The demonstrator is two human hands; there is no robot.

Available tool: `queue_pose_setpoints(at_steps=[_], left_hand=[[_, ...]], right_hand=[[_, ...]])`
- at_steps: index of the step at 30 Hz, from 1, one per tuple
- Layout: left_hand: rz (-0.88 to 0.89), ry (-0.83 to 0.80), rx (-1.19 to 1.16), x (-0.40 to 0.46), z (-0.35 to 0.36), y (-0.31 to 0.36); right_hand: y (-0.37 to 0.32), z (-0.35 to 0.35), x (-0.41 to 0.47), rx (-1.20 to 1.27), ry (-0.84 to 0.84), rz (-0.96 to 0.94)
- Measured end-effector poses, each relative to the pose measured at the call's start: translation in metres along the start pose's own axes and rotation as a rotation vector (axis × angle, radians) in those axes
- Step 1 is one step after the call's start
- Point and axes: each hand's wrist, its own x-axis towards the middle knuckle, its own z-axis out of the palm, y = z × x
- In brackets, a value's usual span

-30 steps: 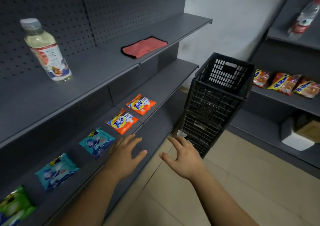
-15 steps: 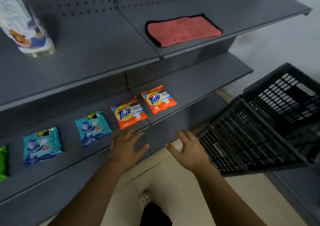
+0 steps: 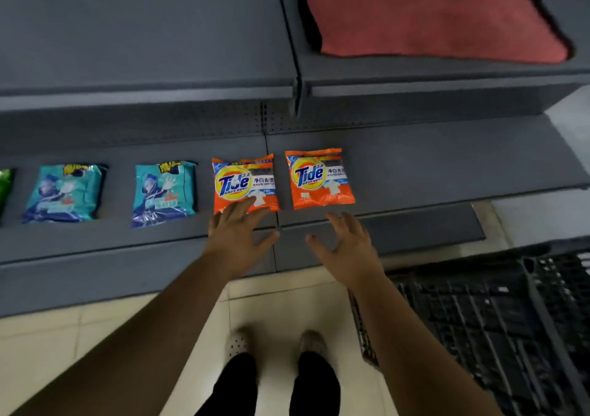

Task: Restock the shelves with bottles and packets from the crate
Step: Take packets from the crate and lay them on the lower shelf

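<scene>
1. While both arms reach forward over the tiled floor [image 3: 281,304], the left hand [image 3: 238,238] has its fingers straight and spread, the fingertips lying over the near edge of the left orange Tide packet [image 3: 244,182]; whether they actually touch it cannot be told.
2. Beside it, the right hand [image 3: 346,249] is also flat with fingers apart and holds nothing, its fingertips just short of the right orange Tide packet [image 3: 319,177].
3. Both orange packets lie flat side by side on the middle shelf [image 3: 447,166], one on each side of the seam between two shelf sections.
4. Further left on the same shelf lie two teal packets [image 3: 164,192], well spaced, and the edge of a green packet [image 3: 4,185] shows at the frame's border.
5. On the upper shelf [image 3: 143,32] a red cloth [image 3: 431,16] with a dark hem lies spread flat at the right.
6. Down at the lower right stands the black crate [image 3: 495,319]; its lattice walls are visible, but what it holds cannot be made out.
7. Between the arms, the person's two light shoes [image 3: 238,343] and dark trouser legs show on the floor.
</scene>
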Motion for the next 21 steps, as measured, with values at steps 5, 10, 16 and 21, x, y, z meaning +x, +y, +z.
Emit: queue_pose_setpoints(at_steps=[5,10,16,21], left_hand=[[-0.14,0.085,0.003,0.037,0.032,0.007],[-0.285,0.06,0.049,0.075,0.047,0.003],[-0.333,0.024,0.104,0.121,0.057,-0.017],[-0.319,0.014,0.14,0.152,0.06,-0.027]], right_hand=[[0.019,0.004,0.054,-0.111,0.05,-0.148],[0.012,0.001,0.124,-0.209,0.074,-0.152],[-0.004,0.018,0.185,-0.385,0.082,-0.164],[-0.006,0.022,0.219,-0.451,0.058,-0.154]])
